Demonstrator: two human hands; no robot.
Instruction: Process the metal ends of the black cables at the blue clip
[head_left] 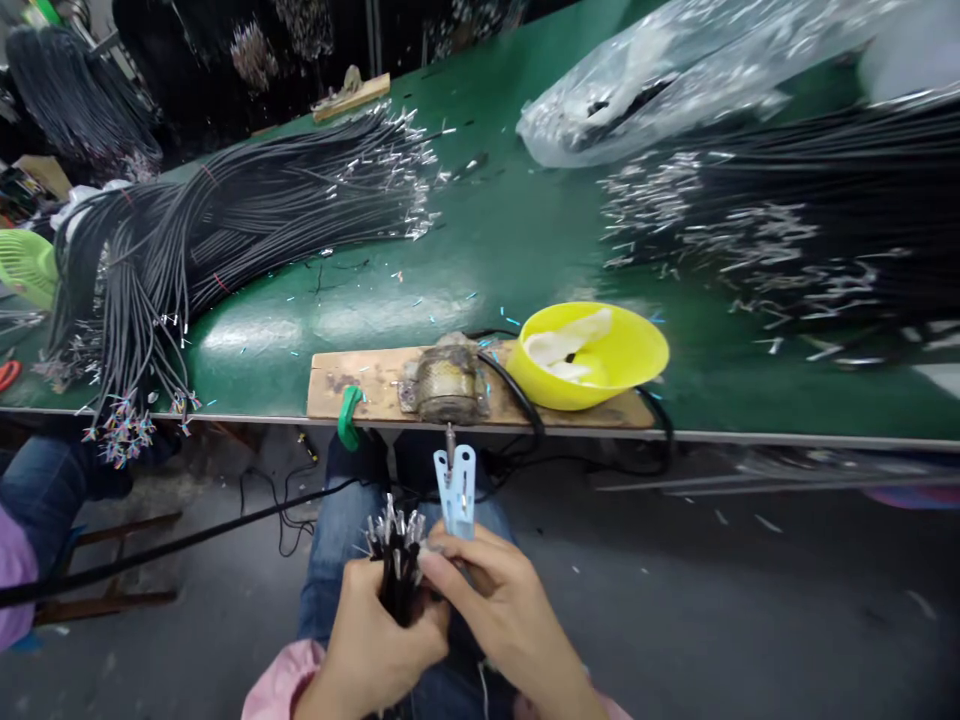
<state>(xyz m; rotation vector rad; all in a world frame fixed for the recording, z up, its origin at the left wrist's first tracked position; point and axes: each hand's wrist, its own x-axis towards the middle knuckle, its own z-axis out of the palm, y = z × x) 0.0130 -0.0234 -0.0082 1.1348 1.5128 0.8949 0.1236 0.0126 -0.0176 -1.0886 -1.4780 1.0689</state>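
My left hand (386, 630) is wrapped around a bundle of black cables (401, 575), their stripped, shiny wire ends pointing up. Beside it, my right hand (499, 600) pinches at the edge of the bundle, thumb and fingertips closed on a cable end that is mostly hidden. Just above my right fingers is a light blue clothespin-like clip (456, 490), attached to the shaft of a small motor (448, 383). That motor is mounted on a wooden board (360, 380) at the table's front edge. A green clamp (349, 415) grips the board's left part.
On the green table (495, 235), a yellow bowl (589, 360) holding white material stands right of the motor. Black cable heaps lie at left (247, 215) and right (840, 220). A plastic bag (637, 95) is behind. Another person's knee (37, 485) shows at left.
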